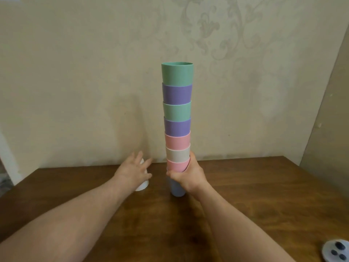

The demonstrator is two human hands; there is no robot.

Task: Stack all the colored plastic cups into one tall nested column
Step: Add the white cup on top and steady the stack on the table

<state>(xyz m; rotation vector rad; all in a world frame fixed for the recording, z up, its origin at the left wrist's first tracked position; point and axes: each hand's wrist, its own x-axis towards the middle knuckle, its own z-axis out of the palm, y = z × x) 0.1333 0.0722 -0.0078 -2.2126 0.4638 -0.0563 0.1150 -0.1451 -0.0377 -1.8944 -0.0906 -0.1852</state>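
Brown wood table (pixel 264 195) in front. Behind, at 12 o'clock, beige wall (pixel 75 72) with pale swirly leaf shapes.

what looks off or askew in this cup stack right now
One cup is still outside the column: a white cup sits on the table under the left hand, apparently tilted. The stack, gripped low by the right hand, looks roughly upright. Nothing is spilled or broken.

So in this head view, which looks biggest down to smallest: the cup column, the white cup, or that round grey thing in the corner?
1. Cup column, by far the tallest.
2. and 3. Unsure: the white cup is mostly hidden under the left hand, and the round grey thing is cut off by the frame and nearer the camera.
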